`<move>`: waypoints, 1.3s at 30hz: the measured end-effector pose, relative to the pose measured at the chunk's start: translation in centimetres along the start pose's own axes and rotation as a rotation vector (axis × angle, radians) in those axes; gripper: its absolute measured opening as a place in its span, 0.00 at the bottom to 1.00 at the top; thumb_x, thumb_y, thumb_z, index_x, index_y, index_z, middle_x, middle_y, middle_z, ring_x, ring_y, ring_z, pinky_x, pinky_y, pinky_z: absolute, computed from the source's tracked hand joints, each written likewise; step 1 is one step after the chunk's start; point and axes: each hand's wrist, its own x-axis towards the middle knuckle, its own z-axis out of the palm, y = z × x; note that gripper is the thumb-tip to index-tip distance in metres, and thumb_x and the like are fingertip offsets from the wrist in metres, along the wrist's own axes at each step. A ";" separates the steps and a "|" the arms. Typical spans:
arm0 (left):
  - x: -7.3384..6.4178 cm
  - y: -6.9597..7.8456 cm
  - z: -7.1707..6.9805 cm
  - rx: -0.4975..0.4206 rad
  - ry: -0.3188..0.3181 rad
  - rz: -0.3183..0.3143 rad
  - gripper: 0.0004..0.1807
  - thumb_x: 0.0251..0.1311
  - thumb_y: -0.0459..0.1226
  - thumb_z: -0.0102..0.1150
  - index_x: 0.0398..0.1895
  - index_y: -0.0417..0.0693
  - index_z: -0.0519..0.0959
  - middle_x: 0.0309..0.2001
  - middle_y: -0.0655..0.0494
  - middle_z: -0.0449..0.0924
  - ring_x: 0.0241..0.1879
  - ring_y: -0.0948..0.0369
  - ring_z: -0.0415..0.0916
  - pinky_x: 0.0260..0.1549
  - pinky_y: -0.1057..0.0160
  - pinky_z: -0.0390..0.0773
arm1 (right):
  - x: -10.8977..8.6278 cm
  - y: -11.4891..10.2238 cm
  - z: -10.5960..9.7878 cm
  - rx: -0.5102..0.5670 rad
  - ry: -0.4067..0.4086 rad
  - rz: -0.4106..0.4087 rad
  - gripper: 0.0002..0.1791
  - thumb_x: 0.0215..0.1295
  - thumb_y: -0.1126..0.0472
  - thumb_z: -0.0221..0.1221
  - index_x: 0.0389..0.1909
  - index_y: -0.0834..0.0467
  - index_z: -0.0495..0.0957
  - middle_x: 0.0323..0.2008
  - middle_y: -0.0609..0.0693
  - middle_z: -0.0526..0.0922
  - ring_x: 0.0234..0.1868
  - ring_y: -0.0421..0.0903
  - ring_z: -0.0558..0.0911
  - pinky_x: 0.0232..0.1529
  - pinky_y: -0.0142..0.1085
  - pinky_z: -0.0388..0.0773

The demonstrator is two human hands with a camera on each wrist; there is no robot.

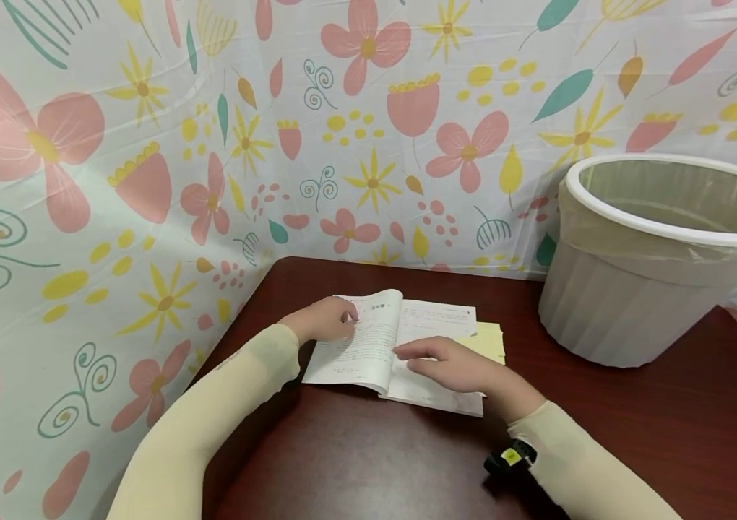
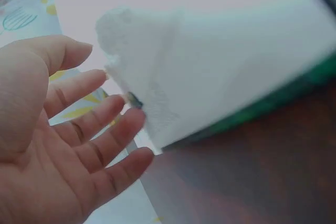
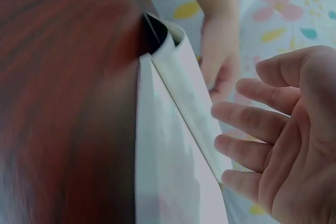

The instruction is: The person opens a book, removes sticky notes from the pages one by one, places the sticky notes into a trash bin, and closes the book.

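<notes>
An open book [image 1: 368,354] with printed pages lies on the dark red table, its left leaves bulging up near the spine. My left hand [image 1: 326,320] is over the left page near its outer edge. In the left wrist view, the fingers of my left hand [image 2: 79,124] are loosely bent at the page edge. A small dark spot shows by the fingertips; I cannot tell what it is. Over the right page, close to the spine, hovers my right hand [image 1: 449,361]. The right wrist view shows my right hand [image 3: 283,135] with relaxed, spread fingers, holding nothing.
Yellow paper [image 1: 490,341] sticks out from under the book's right side. A grey waste bin [image 1: 609,303] with a white rim and a clear liner stands at the right on the table [image 1: 329,448]. Floral cloth [image 1: 368,188] hangs behind and at the left.
</notes>
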 end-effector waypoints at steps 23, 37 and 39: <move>5.2 5.3 -4.5 -0.330 -0.251 -0.188 0.25 0.72 0.58 0.54 0.53 0.48 0.83 0.46 0.47 0.85 0.44 0.50 0.86 0.45 0.46 0.86 | -3.7 5.7 -5.2 -0.118 0.112 0.201 0.22 0.78 0.61 0.51 0.67 0.64 0.77 0.64 0.63 0.81 0.69 0.65 0.75 0.66 0.61 0.71; 8.3 11.4 -3.9 -0.373 -0.135 -0.212 0.31 0.73 0.57 0.54 0.64 0.43 0.76 0.56 0.42 0.83 0.51 0.48 0.83 0.57 0.49 0.81 | -4.1 7.4 -5.6 -0.170 0.220 0.269 0.22 0.77 0.57 0.53 0.65 0.63 0.78 0.62 0.64 0.82 0.66 0.65 0.77 0.65 0.62 0.72; 8.6 12.3 -3.5 -0.377 -0.134 -0.171 0.31 0.73 0.57 0.54 0.64 0.41 0.77 0.59 0.41 0.82 0.55 0.47 0.81 0.57 0.49 0.82 | -4.0 7.5 -5.6 -0.173 0.233 0.289 0.22 0.77 0.56 0.54 0.65 0.62 0.79 0.63 0.63 0.82 0.67 0.64 0.77 0.65 0.62 0.72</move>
